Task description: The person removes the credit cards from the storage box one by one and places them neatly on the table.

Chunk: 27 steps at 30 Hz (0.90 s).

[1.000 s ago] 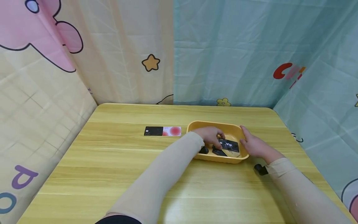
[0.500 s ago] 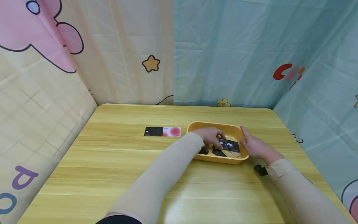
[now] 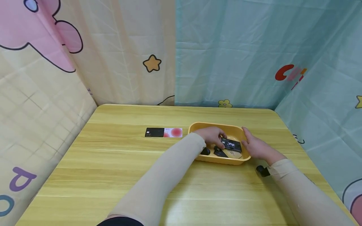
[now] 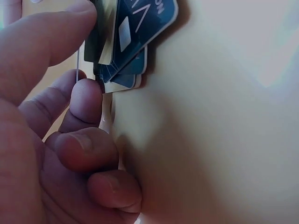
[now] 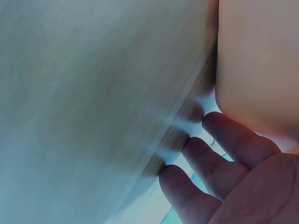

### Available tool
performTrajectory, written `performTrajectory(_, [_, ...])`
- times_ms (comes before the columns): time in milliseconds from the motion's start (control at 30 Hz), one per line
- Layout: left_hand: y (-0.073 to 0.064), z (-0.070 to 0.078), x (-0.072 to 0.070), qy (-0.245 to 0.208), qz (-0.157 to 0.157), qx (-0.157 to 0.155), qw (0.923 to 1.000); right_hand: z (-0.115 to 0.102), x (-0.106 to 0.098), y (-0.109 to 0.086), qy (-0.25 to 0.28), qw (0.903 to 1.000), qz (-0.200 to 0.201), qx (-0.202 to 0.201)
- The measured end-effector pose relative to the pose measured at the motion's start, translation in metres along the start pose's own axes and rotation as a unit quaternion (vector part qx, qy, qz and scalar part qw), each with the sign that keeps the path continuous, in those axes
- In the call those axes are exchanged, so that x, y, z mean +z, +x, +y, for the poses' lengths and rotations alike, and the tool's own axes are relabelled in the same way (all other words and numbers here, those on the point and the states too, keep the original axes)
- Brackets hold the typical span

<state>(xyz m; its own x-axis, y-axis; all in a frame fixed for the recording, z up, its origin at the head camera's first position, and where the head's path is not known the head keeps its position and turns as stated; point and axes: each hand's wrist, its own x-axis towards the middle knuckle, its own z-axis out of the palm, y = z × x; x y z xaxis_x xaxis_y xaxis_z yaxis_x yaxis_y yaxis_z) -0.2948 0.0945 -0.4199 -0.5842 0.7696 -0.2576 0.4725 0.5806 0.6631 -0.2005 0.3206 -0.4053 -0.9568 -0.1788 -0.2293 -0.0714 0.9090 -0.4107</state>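
Observation:
In the head view my left hand (image 3: pixel 210 136) reaches into a yellow plastic tray (image 3: pixel 217 159). Its thumb and forefinger pinch a black Vip card (image 3: pixel 232 145) at its left end. Under that card lie another black card (image 3: pixel 219 152) and a gold card (image 3: pixel 234 154). The left wrist view shows several overlapping cards (image 4: pixel 149 23) by the thumb; the other fingers are bent beneath. My right hand (image 3: pixel 258 147) holds the tray's right end, thumb at the rim. In the right wrist view its other fingers (image 5: pixel 205 175) rest outside, beside the tray wall (image 5: pixel 259 60).
Left of the tray, a black VIP card (image 3: pixel 154 132) and a pink-and-white card (image 3: pixel 173 132) lie edge to edge on the wooden table (image 3: pixel 113 169). A small black object (image 3: pixel 205 151) sits in the tray's left part, by the left wrist. Patterned curtains (image 3: pixel 220 56) enclose the table.
The pinched Vip card has shifted slightly away from the black card below it, which shows a little more. Both hands stay nearly where they were.

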Motion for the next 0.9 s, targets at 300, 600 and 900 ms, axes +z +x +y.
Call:
performTrajectory(300, [0.0046, -0.0010, -0.0015, 0.007, 0.009, 0.005, 0.9999, 0.0005, -0.0007, 0.0014, 0.005, 0.9999, -0.006, 0.010])
performTrajectory(600, [0.0047, -0.0032, -0.0011, 0.000, 0.010, 0.010, 0.9999, -0.0002, 0.0004, 0.0029, 0.006, 0.9998, -0.011, 0.013])
performTrajectory(900, [0.0033, 0.0005, -0.0001, 0.004, 0.024, 0.014, 0.9996, -0.0003, -0.0003, 0.0017, 0.001, 0.9997, -0.012, 0.020])
